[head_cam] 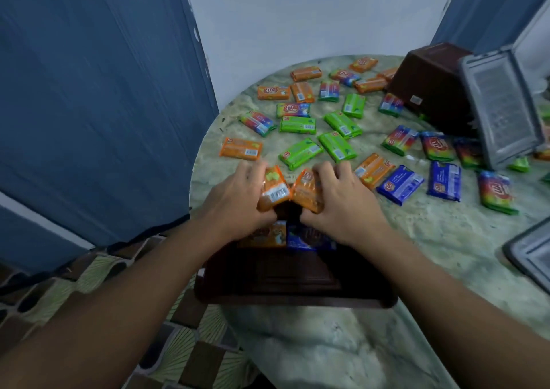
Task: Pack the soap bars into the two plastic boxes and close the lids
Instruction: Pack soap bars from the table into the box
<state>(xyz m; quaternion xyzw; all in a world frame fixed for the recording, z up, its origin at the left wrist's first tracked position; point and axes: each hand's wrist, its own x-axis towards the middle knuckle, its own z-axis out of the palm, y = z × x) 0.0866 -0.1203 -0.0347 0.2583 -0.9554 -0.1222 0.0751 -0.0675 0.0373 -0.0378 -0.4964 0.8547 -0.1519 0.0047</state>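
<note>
From the head view, the near brown box sits open at the front edge of the round counter, right below both hands. The left hand holds an orange soap bar just above the far end of this box, with its fingers curled round the bar's top edge. The right hand holds a second orange soap bar right beside the first one, and its fingers curl over that bar the same way. The two bars touch, or almost touch, in the middle.

Inside the box, under the hands, a few bars already lie at the far end: an orange one and a blue one. The rest of the box looks dark and bare.

Beyond the box, many loose soap bars lie spread on the counter, green, orange, blue and rainbow. Far off to the right of the box, a second brown box is tipped on its side, with a grey lid leaning by it. Another grey lid peeks in to the right of the near box.

The step now looks like filling the first box, and it is early. Next, both bars need to go down flat beside the ones inside, then the fingers let go
</note>
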